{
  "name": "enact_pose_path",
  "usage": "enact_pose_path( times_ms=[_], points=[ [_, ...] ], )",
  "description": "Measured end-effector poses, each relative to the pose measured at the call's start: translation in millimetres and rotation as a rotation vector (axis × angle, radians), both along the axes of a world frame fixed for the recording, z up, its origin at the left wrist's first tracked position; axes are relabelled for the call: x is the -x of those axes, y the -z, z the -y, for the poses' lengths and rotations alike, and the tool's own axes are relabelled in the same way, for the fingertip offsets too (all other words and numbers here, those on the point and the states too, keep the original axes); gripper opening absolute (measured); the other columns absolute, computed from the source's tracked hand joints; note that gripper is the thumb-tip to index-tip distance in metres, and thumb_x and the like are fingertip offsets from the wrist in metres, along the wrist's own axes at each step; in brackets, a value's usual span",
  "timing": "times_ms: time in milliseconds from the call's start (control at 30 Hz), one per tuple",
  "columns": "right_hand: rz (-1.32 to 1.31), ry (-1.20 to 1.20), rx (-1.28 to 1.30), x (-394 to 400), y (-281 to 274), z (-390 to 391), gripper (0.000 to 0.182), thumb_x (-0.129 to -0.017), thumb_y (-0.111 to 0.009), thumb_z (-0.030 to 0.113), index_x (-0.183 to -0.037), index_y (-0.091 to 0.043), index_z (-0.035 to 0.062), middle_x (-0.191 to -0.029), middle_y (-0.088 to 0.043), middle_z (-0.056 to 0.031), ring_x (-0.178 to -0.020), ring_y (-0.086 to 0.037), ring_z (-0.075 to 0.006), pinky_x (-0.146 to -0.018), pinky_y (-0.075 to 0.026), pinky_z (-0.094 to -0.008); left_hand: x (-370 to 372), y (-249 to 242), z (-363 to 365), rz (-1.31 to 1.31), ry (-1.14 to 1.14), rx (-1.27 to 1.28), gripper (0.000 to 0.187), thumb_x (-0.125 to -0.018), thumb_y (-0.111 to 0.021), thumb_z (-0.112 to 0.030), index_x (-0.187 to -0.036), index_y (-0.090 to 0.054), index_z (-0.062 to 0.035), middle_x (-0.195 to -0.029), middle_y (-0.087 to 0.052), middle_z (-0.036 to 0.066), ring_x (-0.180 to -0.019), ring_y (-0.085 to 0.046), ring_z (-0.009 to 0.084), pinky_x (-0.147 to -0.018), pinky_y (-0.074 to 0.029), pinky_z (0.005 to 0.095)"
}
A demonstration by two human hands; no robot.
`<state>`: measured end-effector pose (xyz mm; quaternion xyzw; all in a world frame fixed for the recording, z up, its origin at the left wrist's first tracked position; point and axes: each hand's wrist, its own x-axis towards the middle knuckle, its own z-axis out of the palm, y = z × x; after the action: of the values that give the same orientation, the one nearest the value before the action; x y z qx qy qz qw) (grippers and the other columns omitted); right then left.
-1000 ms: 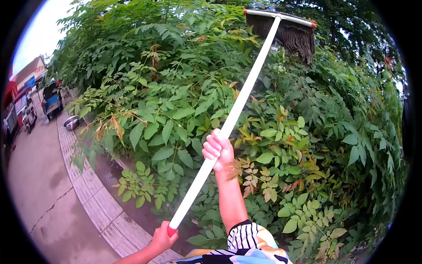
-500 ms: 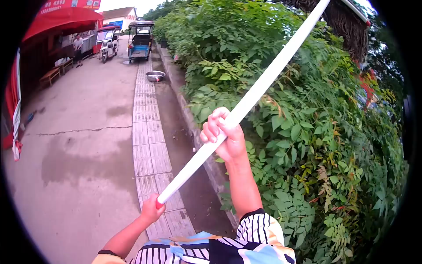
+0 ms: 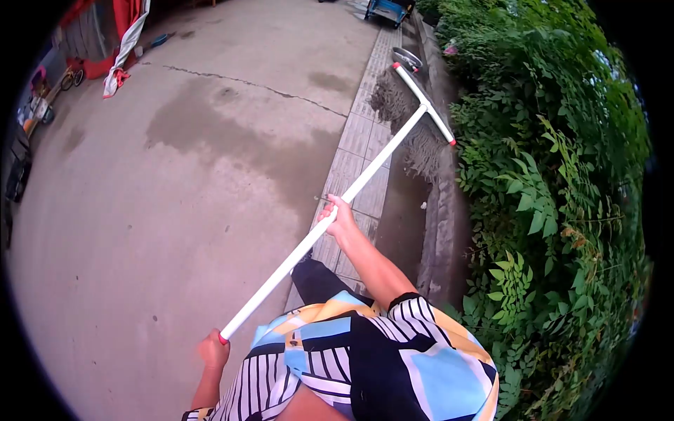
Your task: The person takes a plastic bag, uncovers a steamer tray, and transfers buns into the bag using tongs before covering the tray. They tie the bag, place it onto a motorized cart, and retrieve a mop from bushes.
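I hold a mop with a long white handle (image 3: 365, 179) and a T-shaped head with grey-brown strands (image 3: 418, 133). My right hand (image 3: 337, 219) grips the middle of the handle. My left hand (image 3: 213, 351) is closed round the red-capped end, low near my striped shirt. The mop head hangs down just over the tiled strip (image 3: 358, 151) and the wet gutter (image 3: 404, 217) beside the kerb.
A dense green hedge (image 3: 554, 189) fills the right side behind a concrete kerb (image 3: 442, 231). Damp concrete pavement (image 3: 175, 175) spreads to the left. A metal basin (image 3: 407, 57) sits further along the strip, a blue vehicle (image 3: 386, 10) beyond it. A red canopy and cloth (image 3: 123, 42) stand at top left.
The mop head has swung down from high over the hedge to just above the tiled strip and gutter. My view has turned left and downward toward the pavement. Both hands kept their grip.
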<state>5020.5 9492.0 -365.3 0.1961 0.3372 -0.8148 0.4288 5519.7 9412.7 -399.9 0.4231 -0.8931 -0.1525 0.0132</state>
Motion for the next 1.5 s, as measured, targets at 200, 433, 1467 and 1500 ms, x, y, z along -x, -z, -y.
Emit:
enact_pose_path(
  times_ms=[200, 433, 1467, 1500],
  points=[
    [0.277, -0.115, -0.436, 51.7, 153.0, 118.4, 0.035, -0.078, -0.06, 0.017, -0.055, -0.033, 0.0153, -0.048, -0.032, 0.0007, -0.042, -0.035, -0.0159, -0.046, -0.035, -0.0313, 57.7, -12.3, 52.7, 0.244, -0.172, -0.055, 0.014, -0.067, -0.064, -0.015, -0.071, -0.052, -0.0088, -0.063, -0.06, 0.011, -0.056, -0.06, 0.0311, -0.052, -0.047, 0.0433],
    [0.349, -0.023, -0.307, 203.4, 131.5, 236.4, 0.036, -0.076, -0.062, 0.017, -0.055, -0.033, 0.0148, -0.048, -0.032, -0.0003, -0.044, -0.036, -0.0155, -0.05, -0.035, -0.0333, 222.9, -56.3, 225.9, 0.3, -0.046, 0.153, 0.016, -0.066, -0.065, -0.015, -0.069, -0.05, -0.0093, -0.063, -0.058, 0.009, -0.057, -0.06, 0.0298, -0.051, -0.047, 0.0412],
    [0.516, 0.662, -0.247, 668.8, 155.9, 687.3, 0.023, -0.08, -0.055, 0.014, -0.065, -0.038, 0.0116, -0.058, -0.037, -0.0028, -0.048, -0.039, -0.0185, -0.05, -0.039, -0.0389, 842.2, -19.6, 967.7, 0.227, 0.598, 0.297, 0.013, -0.067, -0.063, -0.011, -0.067, -0.05, -0.0105, -0.064, -0.058, 0.009, -0.057, -0.059, 0.0304, -0.051, -0.046, 0.0419],
    [0.538, 0.689, -0.252, 691.3, 155.3, 695.8, 0.023, -0.08, -0.055, 0.014, -0.065, -0.038, 0.0115, -0.058, -0.037, -0.0029, -0.048, -0.039, -0.0185, -0.05, -0.039, -0.0392, 871.7, -24.4, 982.5, 0.216, 0.617, 0.309, 0.012, -0.067, -0.063, -0.011, -0.067, -0.051, -0.0107, -0.064, -0.058, 0.009, -0.057, -0.059, 0.0304, -0.051, -0.046, 0.0416]
  ],
)
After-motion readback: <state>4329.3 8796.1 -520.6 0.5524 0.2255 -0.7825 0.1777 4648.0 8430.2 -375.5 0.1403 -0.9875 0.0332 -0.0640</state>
